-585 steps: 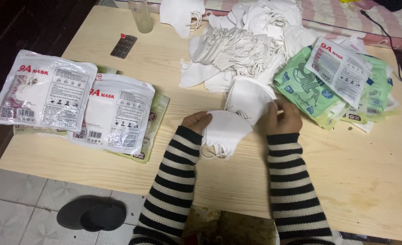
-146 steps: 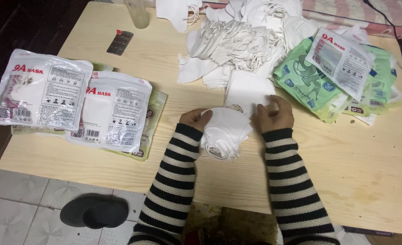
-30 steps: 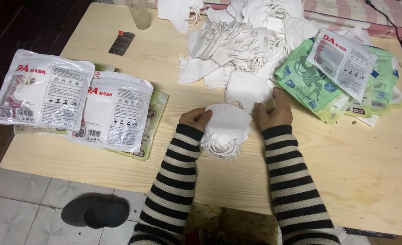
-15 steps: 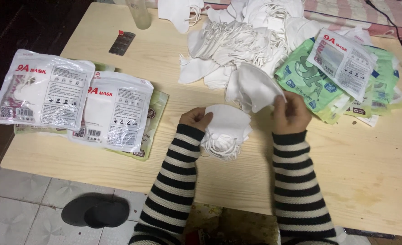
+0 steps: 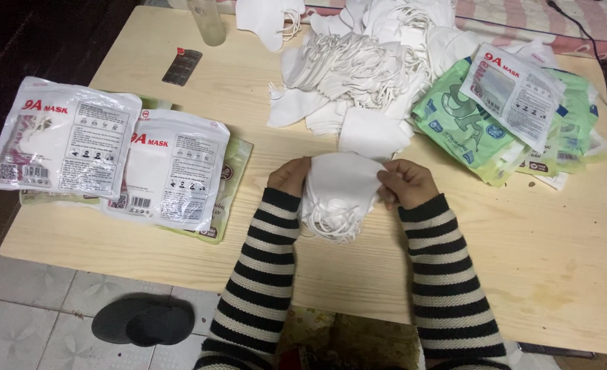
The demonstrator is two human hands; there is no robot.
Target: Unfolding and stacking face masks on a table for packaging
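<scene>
White, soft and folded flat: stack of face masks [image 5: 341, 185] held just above the wooden table [image 5: 557, 253], near its front edge and right before the person. Edges of the stack lined up on top, curved along the upper rim; thin white ear loops [image 5: 331, 226] hanging loose from the bottom in a tangle. Clamped from both sides: left hand [image 5: 289, 177] closed on the left edge, fingers curled round it; right hand [image 5: 405, 183] pinching the right edge, thumb on the near face. Black-and-white striped sleeves [image 5: 262, 274] on both arms.

Just behind the stack, touching it or nearly so, a single flat white mask [image 5: 373, 133] lying on the table. Farther back, a big loose heap of white masks [image 5: 368, 65], loops sticking out every way. To the right of the heap, a pile of green pouches [image 5: 468, 130] with a clear printed pouch [image 5: 515, 92] lying on top. Well apart on the left, two filled printed pouches [image 5: 64, 147] side by side, overlapping, resting on greenish packs beneath. At the far edge, a clear bottle [image 5: 207, 20] and a small dark flat card [image 5: 182, 66] near it. Below the table on the tiled floor, a dark slipper [image 5: 142, 321].
</scene>
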